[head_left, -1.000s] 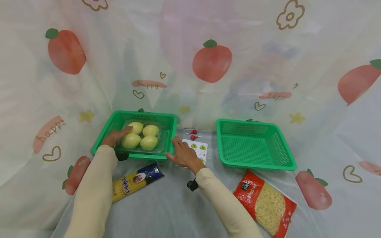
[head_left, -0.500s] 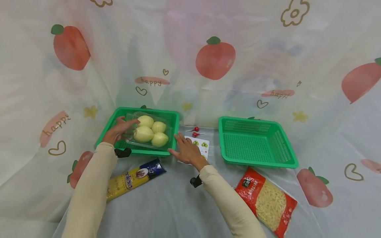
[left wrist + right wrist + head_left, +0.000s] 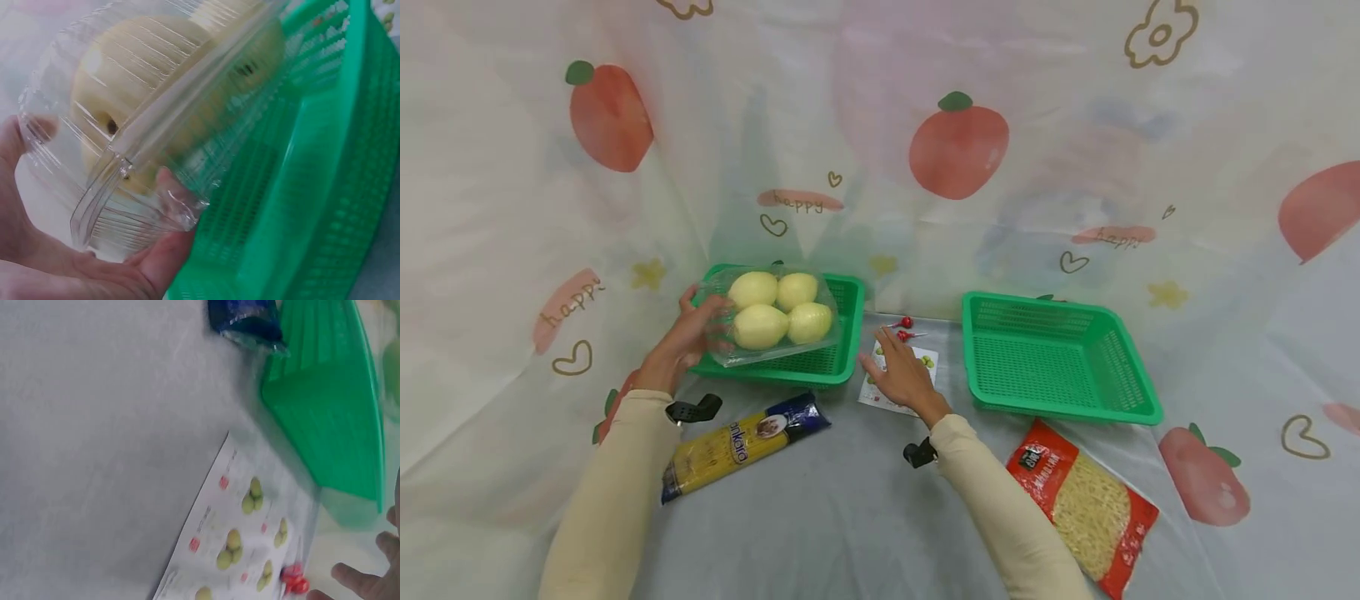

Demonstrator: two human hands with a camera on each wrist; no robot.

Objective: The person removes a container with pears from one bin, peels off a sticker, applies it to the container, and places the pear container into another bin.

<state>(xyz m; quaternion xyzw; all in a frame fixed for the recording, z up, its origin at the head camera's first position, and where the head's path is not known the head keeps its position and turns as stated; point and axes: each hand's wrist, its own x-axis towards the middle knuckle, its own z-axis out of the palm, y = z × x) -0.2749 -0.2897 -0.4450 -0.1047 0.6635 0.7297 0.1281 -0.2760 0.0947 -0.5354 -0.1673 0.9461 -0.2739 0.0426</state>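
A clear plastic clamshell box (image 3: 782, 346) of several pale yellow, pear-like fruits (image 3: 760, 327) is tilted above the left green basket (image 3: 854, 321). My left hand (image 3: 688, 337) grips its left end. In the left wrist view the thumb and fingers wrap round the box's ribbed edge (image 3: 100, 206), and the basket shows beneath it. My right hand (image 3: 904, 375) holds nothing; its fingers are spread over a white sheet printed with green fruit (image 3: 887, 398), to the right of that basket. The right wrist view catches only its fingertips (image 3: 356, 579) at the lower right corner.
Another green basket (image 3: 1022, 367) stands at the right. Two red lollipops (image 3: 906, 322) lie behind the sheet. In front are a yellow-and-blue pasta packet (image 3: 741, 442) at left and a red noodle bag (image 3: 1086, 508) at right. A printed curtain (image 3: 880, 125) hangs behind.
My left hand has lifted the fruit box up from inside the left basket and tilted it. My right hand has moved off the basket's right rim, over the printed sheet. The view has shifted slightly.
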